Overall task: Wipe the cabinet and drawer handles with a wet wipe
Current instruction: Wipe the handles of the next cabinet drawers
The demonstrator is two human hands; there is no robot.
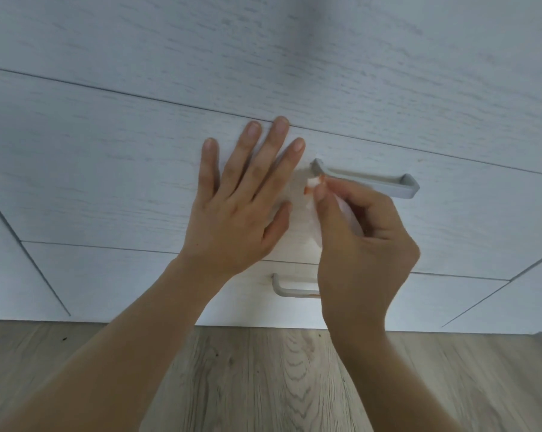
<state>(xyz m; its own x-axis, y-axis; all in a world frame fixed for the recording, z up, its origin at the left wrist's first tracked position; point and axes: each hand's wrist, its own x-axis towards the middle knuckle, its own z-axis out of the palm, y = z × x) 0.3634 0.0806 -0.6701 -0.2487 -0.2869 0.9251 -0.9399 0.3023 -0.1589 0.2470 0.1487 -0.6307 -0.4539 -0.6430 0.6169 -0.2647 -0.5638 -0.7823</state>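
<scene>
head | left hand (pixel 241 201) flat, fingers straight on drawer front (pixel 107 182) | right hand (pixel 363 241) pinches wet wipe (pixel 312 182) at upper handle (pixel 369 177) left end | advice: wrap bar, slide rightward, brace drawer

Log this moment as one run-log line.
left hand: flat on drawer front | right hand: pinches wet wipe at upper handle left end | lower handle: partly hidden behind right hand
</scene>
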